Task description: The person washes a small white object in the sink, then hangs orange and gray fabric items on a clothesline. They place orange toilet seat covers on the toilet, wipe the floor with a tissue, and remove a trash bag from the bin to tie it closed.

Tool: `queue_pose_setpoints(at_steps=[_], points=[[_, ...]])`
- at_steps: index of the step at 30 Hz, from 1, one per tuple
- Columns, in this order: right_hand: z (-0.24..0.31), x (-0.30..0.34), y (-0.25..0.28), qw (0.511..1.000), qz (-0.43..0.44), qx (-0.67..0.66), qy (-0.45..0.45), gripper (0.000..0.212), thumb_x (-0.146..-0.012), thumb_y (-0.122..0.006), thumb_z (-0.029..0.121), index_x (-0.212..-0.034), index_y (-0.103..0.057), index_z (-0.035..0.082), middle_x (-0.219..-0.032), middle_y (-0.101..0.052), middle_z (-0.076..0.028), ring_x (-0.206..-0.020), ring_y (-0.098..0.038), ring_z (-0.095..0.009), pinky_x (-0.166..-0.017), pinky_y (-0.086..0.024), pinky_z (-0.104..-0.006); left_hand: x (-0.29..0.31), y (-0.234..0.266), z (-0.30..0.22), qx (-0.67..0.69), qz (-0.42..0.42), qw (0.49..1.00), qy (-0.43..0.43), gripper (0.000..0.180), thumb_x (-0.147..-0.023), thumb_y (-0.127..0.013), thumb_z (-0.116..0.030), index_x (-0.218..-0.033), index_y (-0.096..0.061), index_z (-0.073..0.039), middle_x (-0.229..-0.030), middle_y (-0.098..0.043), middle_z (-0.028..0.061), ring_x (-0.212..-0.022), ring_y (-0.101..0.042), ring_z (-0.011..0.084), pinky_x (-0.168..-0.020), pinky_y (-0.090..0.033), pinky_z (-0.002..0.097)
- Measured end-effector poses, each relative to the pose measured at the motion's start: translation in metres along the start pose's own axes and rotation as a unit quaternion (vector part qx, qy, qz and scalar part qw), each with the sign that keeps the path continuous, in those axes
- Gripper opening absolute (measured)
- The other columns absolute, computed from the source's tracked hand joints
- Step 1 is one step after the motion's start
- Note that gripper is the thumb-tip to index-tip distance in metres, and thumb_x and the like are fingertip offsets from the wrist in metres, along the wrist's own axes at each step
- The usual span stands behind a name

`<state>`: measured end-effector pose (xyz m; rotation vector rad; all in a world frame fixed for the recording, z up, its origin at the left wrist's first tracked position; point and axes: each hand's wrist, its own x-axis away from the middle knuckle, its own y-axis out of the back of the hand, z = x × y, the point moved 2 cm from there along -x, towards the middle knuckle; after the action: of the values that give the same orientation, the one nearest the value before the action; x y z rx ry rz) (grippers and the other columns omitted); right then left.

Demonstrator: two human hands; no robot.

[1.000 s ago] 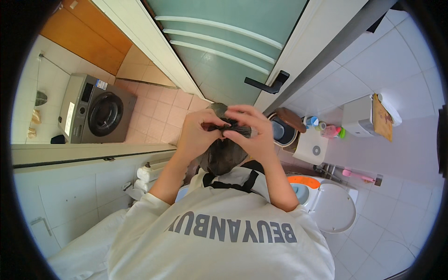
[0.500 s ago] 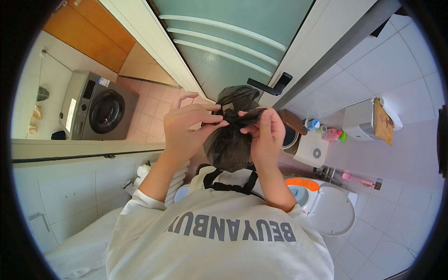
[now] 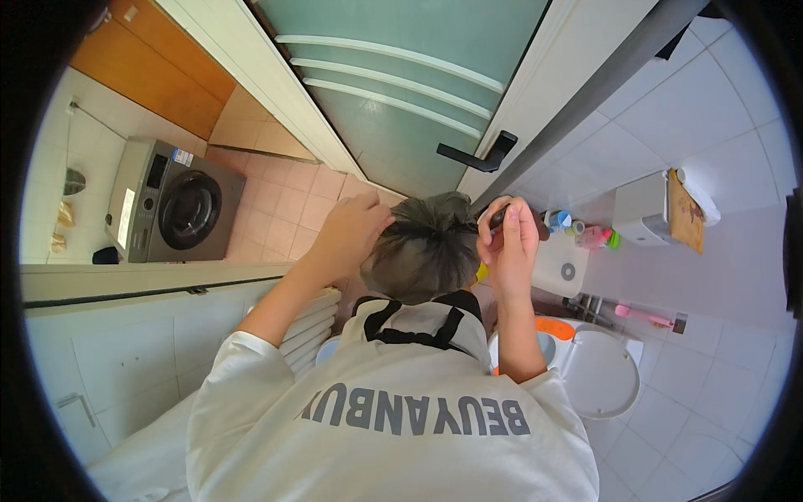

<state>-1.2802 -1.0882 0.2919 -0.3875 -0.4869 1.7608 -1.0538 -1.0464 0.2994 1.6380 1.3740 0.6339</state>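
A thin black plastic bag (image 3: 422,263) hangs in front of my chest, full and rounded below, with its neck bunched into a gather at the top. At its left side my left hand (image 3: 355,233) has its fingers bent and pinched on the bag's edge. Over on the right, my right hand (image 3: 510,243) is closed with a dark twisted end of the bag between thumb and fingers. The tips of the left fingers are partly hidden, and the contents of the bag cannot be made out through the plastic.
Ahead is a frosted glass door (image 3: 393,109) with a black handle (image 3: 481,152). A grey washing machine (image 3: 180,201) stands beyond the doorway at left. To the right are a toilet (image 3: 598,376), bottles (image 3: 590,237) on a white shelf and a wall-mounted box (image 3: 642,212). A ribbed white radiator (image 3: 309,322) is near left.
My hands have moved apart, the left one outward to the left and the right one to the right. The bag's neck now spreads in a gathered fan between them.
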Motion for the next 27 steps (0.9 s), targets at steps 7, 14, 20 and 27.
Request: queue_pose_setpoints(at_steps=[7, 14, 20, 27], points=[[0.017, 0.007, 0.007, 0.905, 0.156, 0.380, 0.108, 0.021, -0.095, -0.044, 0.012, -0.077, -0.047, 0.002, -0.065, -0.050, -0.007, -0.056, -0.047, -0.017, -0.054, -0.040, -0.0264, -0.028, 0.005, -0.003, 0.691, -0.054, 0.705, 0.151, 0.033, -0.098, -0.036, -0.029, -0.078, -0.048, -0.005, -0.071, -0.051, 0.0062, -0.083, -0.058, 0.0269, -0.098, -0.038, 0.0395], [0.020, 0.014, 0.027, 0.880, 0.158, 0.438, 0.089, 0.019, -0.092, -0.048, 0.010, -0.076, -0.049, 0.001, -0.065, -0.050, -0.009, -0.058, -0.051, -0.022, -0.056, -0.042, -0.0286, -0.027, 0.004, 0.019, 0.778, -0.086, 0.605, 0.147, 0.030, -0.096, -0.038, -0.026, -0.070, -0.036, -0.013, -0.060, -0.031, -0.0016, -0.062, -0.039, 0.0166, -0.094, -0.038, 0.0421], [0.004, 0.007, 0.001, 0.943, 0.128, 0.305, 0.018, 0.014, -0.091, -0.045, 0.004, -0.081, -0.053, 0.000, -0.069, -0.053, -0.008, -0.063, -0.057, -0.015, -0.059, -0.045, -0.0267, -0.028, -0.009, 0.031, 0.773, -0.060, 0.593, 0.219, 0.033, -0.097, -0.040, -0.033, -0.071, -0.037, -0.013, -0.065, -0.036, -0.0005, -0.066, -0.041, 0.0156, -0.087, -0.040, 0.0371], [-0.014, -0.027, -0.030, 0.914, 0.145, 0.361, 0.111, 0.011, -0.090, -0.052, 0.012, -0.089, -0.056, 0.002, -0.080, -0.060, -0.012, -0.072, -0.059, -0.028, -0.065, -0.048, -0.0316, -0.039, -0.043, -0.001, 0.688, 0.045, 0.706, 0.162, 0.024, -0.092, -0.049, -0.015, -0.110, -0.055, -0.001, -0.085, -0.048, -0.0022, -0.085, -0.047, 0.0101, -0.084, -0.039, 0.0254]])
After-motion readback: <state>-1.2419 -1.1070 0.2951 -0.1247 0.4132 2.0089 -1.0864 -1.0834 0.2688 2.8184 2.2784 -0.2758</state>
